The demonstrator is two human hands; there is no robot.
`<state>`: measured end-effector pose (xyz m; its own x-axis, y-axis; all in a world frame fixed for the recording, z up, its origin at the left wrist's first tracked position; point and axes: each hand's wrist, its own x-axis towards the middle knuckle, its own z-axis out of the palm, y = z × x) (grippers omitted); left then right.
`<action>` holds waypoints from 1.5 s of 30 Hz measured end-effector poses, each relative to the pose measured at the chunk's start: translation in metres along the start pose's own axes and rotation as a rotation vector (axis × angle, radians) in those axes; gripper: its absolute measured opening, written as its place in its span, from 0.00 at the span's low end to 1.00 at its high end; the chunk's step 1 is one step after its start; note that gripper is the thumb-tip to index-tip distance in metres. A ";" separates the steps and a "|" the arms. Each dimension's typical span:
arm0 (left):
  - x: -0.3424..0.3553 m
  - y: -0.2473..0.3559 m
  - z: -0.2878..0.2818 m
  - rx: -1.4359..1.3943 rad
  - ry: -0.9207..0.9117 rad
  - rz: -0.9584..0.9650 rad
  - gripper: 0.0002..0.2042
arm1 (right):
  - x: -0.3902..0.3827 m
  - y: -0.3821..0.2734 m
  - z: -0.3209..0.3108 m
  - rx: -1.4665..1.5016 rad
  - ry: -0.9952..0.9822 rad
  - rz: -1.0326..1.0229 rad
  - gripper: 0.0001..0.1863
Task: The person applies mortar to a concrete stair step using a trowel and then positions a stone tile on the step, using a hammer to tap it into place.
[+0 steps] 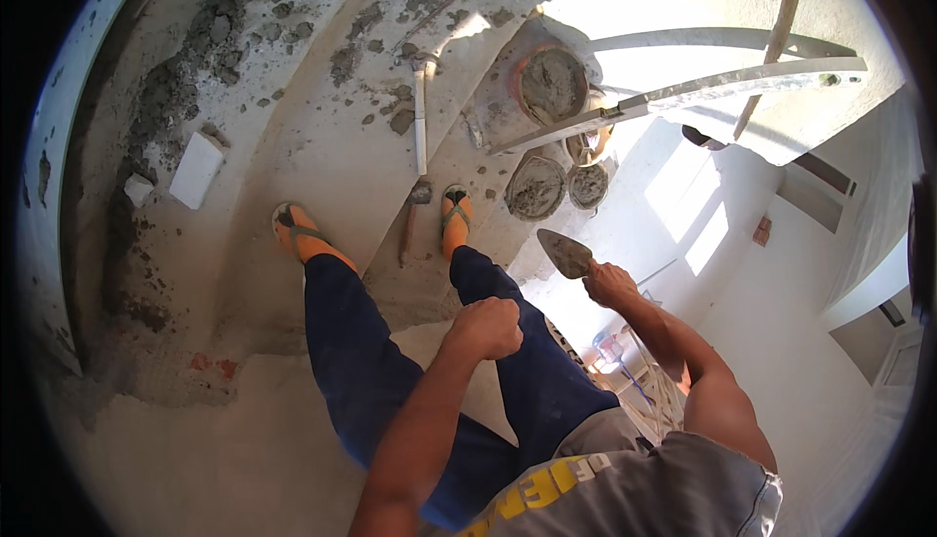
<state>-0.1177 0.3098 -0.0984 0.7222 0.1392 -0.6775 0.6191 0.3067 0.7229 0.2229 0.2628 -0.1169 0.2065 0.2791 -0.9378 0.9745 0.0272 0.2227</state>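
At the far left a curved pale wall [59, 117] rims a rough grey concrete stair landing [273, 146], with clumps of dark loose mortar [185, 78] strewn along its edge. A flat white rectangular tile piece [197, 170] lies near them, a smaller white chip [138, 188] just beside it. Nearer the middle stand the person's two feet in orange open sandals [301, 232], legs in dark blue trousers [361, 351]. Between the feet lies a wooden-handled hammer [411, 220], and beyond it a long white level or straightedge [421, 122] rests on the steps.

The left hand [488, 326] is clenched into a fist over the thigh (whether it encloses anything, I cannot tell). To its right, the right hand [610, 283] grasps the handle of a pointed steel trowel [564, 251], its grey-smeared blade aimed up and left, held in the air near the stair's open edge. Farther off sit round buckets of grey mortar [552, 83], two smaller ones [536, 187] below. A white metal railing [742, 78] runs right, above the bright floor far below.
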 end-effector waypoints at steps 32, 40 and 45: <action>-0.045 0.000 -0.044 -0.067 0.093 0.098 0.11 | 0.117 -0.605 -0.452 -0.427 0.673 -0.987 0.33; -0.046 -0.013 -0.034 -0.115 0.146 0.067 0.11 | 0.122 -0.574 -0.394 -0.268 0.816 -1.011 0.23; -0.037 -0.011 -0.033 -0.026 0.061 0.067 0.10 | 0.130 -0.489 -0.304 0.112 0.852 -1.012 0.21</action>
<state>-0.1617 0.3323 -0.0855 0.7411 0.2172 -0.6353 0.5612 0.3190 0.7637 -0.2533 0.5781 -0.2667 -0.6893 0.6942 -0.2073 0.6749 0.5113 -0.5320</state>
